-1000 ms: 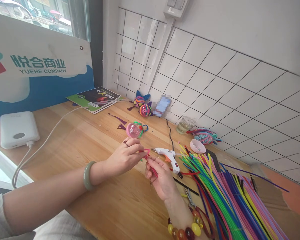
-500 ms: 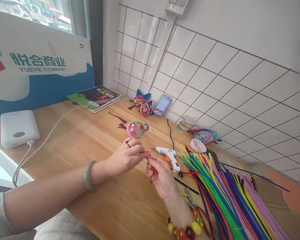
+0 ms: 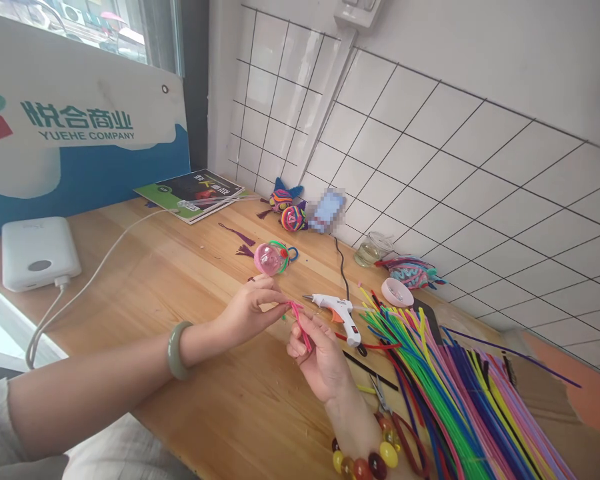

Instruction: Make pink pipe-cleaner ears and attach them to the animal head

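Note:
Both my hands meet over the wooden table (image 3: 180, 280) on a bent pink pipe cleaner (image 3: 300, 323). My left hand (image 3: 250, 310), with a green bangle on its wrist, pinches the upper bent end. My right hand (image 3: 320, 357), palm up with a bead bracelet on its wrist, holds the lower stretch, which runs down across its fingers. A white hot glue gun (image 3: 335, 310) lies just beyond my fingers. A wide heap of coloured pipe cleaners (image 3: 455, 387) spreads to the right.
A pink ball with coloured loops (image 3: 270, 259) lies behind my hands. Further back are woolly toy figures (image 3: 286, 210), a booklet (image 3: 195, 193), a small glass jar (image 3: 370, 250) and a pink lid (image 3: 396, 292). A white power bank (image 3: 37, 252) with cable sits far left. Scissors (image 3: 395, 427) lie by my right wrist.
My right hand has turned more palm-up and the pink pipe cleaner now hangs longer down across its fingers. My left hand keeps its pinch in nearly the same place.

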The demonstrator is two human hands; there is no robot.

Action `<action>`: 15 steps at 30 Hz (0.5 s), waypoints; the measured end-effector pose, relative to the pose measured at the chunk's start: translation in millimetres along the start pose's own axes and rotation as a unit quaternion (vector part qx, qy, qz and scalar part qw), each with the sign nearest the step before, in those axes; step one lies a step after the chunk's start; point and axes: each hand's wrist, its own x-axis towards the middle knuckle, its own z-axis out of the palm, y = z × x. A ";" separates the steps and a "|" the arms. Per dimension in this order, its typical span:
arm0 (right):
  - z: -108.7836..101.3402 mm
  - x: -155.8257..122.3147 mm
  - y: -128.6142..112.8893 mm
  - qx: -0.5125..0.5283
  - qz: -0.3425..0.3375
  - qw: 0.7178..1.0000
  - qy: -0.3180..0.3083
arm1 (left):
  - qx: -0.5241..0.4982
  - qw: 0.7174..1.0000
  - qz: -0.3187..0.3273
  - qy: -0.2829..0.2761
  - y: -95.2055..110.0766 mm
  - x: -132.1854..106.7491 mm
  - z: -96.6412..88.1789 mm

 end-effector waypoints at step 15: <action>2.9 2.3 8.8 -0.086 -0.024 0.995 0.037 | -0.393 0.832 -0.390 -0.032 8.0 0.4 3.7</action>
